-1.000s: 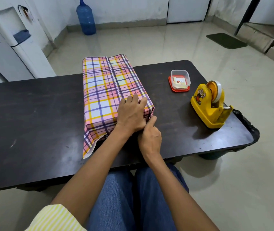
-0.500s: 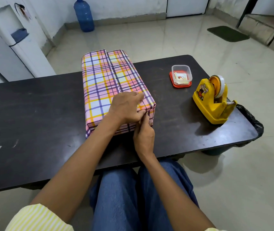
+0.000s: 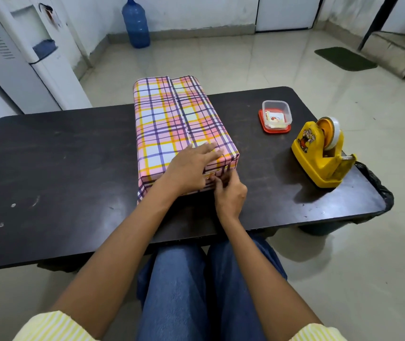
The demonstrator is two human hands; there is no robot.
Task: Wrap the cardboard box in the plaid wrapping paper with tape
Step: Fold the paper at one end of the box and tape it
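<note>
The box wrapped in pink, yellow and purple plaid paper (image 3: 172,119) lies lengthwise on the dark table (image 3: 61,168), with a paper seam running down its top. My left hand (image 3: 191,168) lies flat on the near end of the top, fingers straight, thumb down over the front face. My right hand (image 3: 229,193) is at the box's near end face, its fingertips pressing the folded paper there. The yellow tape dispenser (image 3: 322,153) stands to the right, untouched.
A small clear container on a red lid (image 3: 276,115) sits right of the box. A black bag (image 3: 376,185) hangs off the table's right end. A water dispenser (image 3: 24,52) and a blue bottle (image 3: 136,24) stand on the floor behind.
The loose paper flap at the near left corner has been folded in against the box's end. My left hand has flattened on top, and my right hand moved up against the end face.
</note>
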